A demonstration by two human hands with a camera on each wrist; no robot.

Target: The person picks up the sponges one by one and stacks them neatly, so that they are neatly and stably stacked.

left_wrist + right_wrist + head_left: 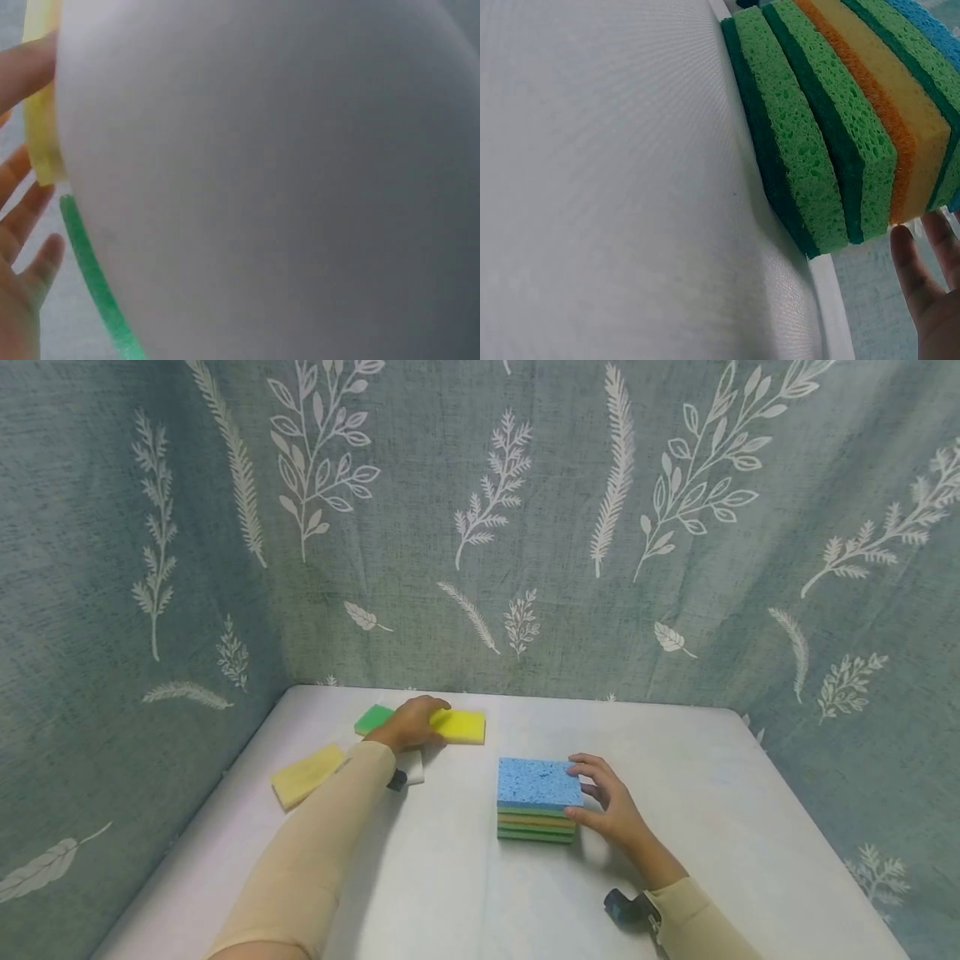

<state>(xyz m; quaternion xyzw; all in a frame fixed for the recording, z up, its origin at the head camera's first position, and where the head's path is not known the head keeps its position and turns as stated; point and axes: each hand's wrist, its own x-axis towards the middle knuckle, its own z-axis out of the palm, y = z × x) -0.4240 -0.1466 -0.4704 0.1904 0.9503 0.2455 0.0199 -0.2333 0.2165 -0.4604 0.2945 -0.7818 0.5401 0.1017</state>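
Note:
On the white table, my left hand (411,723) reaches to the far side, its thumb and fingers around the left end of a bright yellow sponge (467,727). The left wrist view shows the thumb across that sponge's (45,142) side, other fingers spread behind. My right hand (611,806) holds the right end of a stack of sponges, thumb at the front corner and fingertips at the top back corner. A blue sponge (538,782) tops this stack. Under it, in the right wrist view, are green sponges (795,127) and a tan one with an orange layer (885,112).
A green sponge (373,719) lies partly behind my left hand. A white sponge (412,765) shows beside the left wrist, and a pale yellow sponge (306,774) lies left of the forearm. Leaf-patterned curtains (420,527) hang around the table (645,735).

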